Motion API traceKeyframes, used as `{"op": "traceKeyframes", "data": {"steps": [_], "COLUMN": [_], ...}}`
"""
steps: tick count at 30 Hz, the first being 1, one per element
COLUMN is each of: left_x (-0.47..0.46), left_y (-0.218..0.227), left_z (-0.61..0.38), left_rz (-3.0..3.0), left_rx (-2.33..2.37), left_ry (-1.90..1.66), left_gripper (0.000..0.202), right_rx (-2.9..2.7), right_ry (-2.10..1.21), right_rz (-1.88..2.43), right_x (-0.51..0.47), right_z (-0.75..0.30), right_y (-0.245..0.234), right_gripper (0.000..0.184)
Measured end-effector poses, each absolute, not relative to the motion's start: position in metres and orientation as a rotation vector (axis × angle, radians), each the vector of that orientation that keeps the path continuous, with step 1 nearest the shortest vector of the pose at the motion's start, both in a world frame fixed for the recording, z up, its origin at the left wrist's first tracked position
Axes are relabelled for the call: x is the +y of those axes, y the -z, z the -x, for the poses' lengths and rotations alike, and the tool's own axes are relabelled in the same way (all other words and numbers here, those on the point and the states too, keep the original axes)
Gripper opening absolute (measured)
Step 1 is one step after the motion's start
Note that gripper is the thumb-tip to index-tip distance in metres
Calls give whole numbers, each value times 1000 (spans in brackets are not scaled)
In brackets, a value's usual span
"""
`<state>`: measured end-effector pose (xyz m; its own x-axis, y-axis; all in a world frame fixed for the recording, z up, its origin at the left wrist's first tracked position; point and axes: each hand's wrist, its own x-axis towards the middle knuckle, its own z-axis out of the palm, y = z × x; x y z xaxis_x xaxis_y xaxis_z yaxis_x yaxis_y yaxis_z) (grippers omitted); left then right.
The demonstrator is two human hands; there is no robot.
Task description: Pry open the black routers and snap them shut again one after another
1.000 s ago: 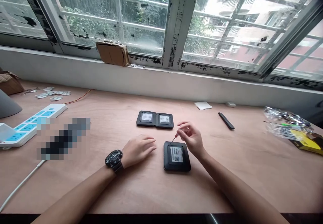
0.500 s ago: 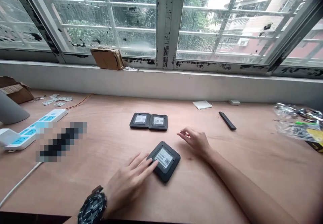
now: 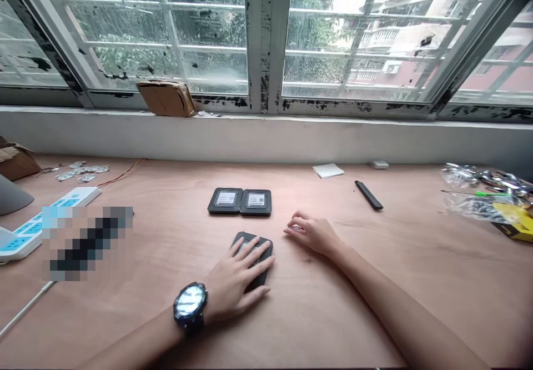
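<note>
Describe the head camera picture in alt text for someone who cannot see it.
A person's left hand lies flat on a small black box on a wooden table, while the right hand rests loosely curled beside it. Two more black boxes sit side by side farther back, with a power strip at left and a grimy window behind.

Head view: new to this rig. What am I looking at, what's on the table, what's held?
No machine here: a person works bare-handed, and the single camera sits on their head, looking forward and down. The left hand, wearing a watch, lies flat on a black device on the wooden table. The right hand rests beside it, fingers curled; whether they pinch anything is unclear. Behind lie two similar devices side by side. A power strip sits left, a black stick and white pad right.
</note>
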<state>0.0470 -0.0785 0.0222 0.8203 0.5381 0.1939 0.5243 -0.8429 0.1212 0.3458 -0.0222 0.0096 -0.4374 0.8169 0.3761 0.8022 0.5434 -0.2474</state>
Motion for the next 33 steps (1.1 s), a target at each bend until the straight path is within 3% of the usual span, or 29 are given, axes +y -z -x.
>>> {"op": "traceKeyframes", "data": {"steps": [7, 13, 22, 33], "left_x": [-48, 32, 128, 100], "left_y": [-1, 6, -5, 3], "left_z": [53, 123, 103, 59], "left_rz": [-2821, -2580, -2435, -2469], "left_rx": [1494, 1937, 1868, 1891], "left_ry": [-383, -315, -437, -559], "left_gripper": [73, 75, 69, 62], "right_rx": [-2343, -2298, -2310, -2298], "right_ry": [-141, -168, -145, -271], "right_rz": [1293, 1284, 1298, 1288], "right_x": [-24, -21, -22, -20], "right_z": [-341, -342, -342, -348], "right_y": [-8, -8, -10, -10], "right_gripper": [21, 18, 20, 23]}}
